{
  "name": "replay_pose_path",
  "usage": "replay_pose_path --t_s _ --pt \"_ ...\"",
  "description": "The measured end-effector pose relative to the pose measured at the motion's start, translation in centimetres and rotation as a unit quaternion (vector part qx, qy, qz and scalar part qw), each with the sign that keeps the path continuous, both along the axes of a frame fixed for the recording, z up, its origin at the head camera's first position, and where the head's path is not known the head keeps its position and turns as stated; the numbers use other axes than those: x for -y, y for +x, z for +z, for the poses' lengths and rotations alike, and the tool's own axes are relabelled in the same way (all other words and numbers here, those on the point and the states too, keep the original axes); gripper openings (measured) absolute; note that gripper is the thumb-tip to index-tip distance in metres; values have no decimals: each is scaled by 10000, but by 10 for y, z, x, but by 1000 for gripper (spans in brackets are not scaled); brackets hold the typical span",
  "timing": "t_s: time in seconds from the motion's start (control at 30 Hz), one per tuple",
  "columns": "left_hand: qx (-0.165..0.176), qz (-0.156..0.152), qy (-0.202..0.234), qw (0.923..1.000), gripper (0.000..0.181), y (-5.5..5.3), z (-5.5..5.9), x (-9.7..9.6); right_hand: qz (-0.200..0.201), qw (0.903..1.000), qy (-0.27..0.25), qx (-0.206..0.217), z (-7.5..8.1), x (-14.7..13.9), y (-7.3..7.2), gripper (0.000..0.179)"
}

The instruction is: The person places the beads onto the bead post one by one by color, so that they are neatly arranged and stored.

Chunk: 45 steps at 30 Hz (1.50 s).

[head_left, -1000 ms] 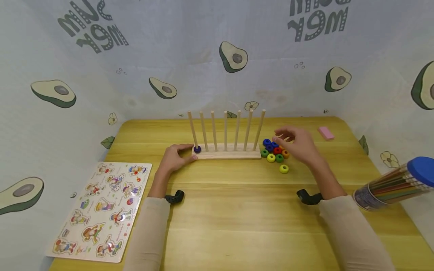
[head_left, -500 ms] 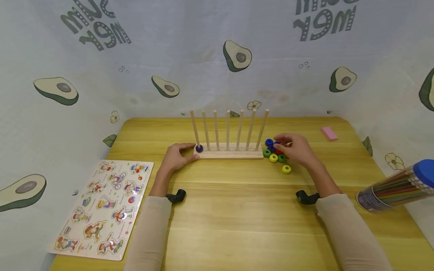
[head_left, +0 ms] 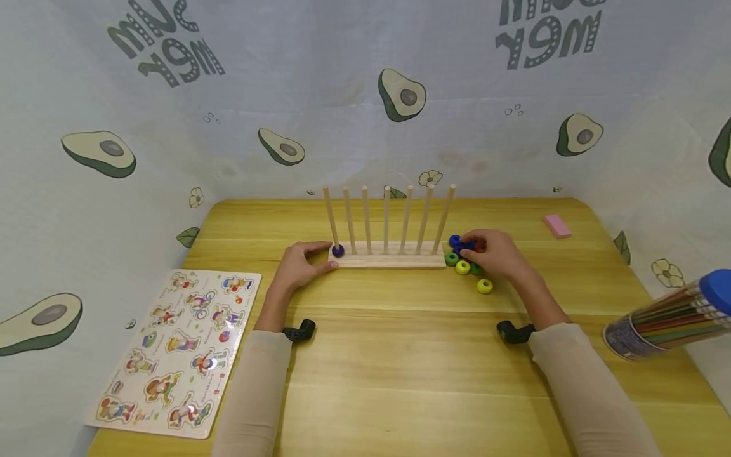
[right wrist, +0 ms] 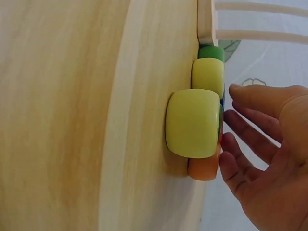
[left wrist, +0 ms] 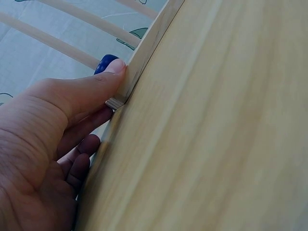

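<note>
My left hand grips the left end of a wooden peg rack; its thumb presses the front edge in the left wrist view. On the leftmost peg sits a dark blue bead, low at the base. My right hand hovers over a cluster of beads right of the rack, with thumb and fingers apart around a blue bead. In the right wrist view, the fingertips are right at the bead tops, behind a yellow bead. An orange bead lies beside it.
A picture puzzle board lies on the left of the table. A pink block lies at the back right. A clear jar of coloured sticks with a blue lid stands at the right. Patterned cloth surrounds the table.
My right hand has come down onto the bead cluster, its fingers closing in toward a blue bead. My left hand stays on the rack's end. The head view has shifted slightly.
</note>
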<state>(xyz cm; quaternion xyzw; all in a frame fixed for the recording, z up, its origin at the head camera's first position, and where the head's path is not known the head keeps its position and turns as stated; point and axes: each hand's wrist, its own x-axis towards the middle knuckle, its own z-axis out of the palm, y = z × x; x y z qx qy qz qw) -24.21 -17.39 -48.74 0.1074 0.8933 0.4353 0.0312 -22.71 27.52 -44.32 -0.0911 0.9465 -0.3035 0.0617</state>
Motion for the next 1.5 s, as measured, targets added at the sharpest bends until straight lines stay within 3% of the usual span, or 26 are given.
replay_pose_path --t_s 0.63,0.87,1.07,1.27,1.5 --pt "-25 -3 -49 10000 55 -1 -1 1 245 9986 392 -273 -2 3 -8 35" --pt "-59 -2 -69 10000 55 -1 -2 1 -10 9993 214 -301 5 1 -3 39" --pt "-78 -25 -62 9999 55 -1 -2 1 -320 9986 23 -422 24 -1 6 38" --pt "-2 7 -4 10000 56 0 -2 1 -468 9955 -387 -727 56 -1 18 43" --pt "40 32 11 10000 56 1 0 1 -580 9797 -1004 -1636 96 8 31 37"
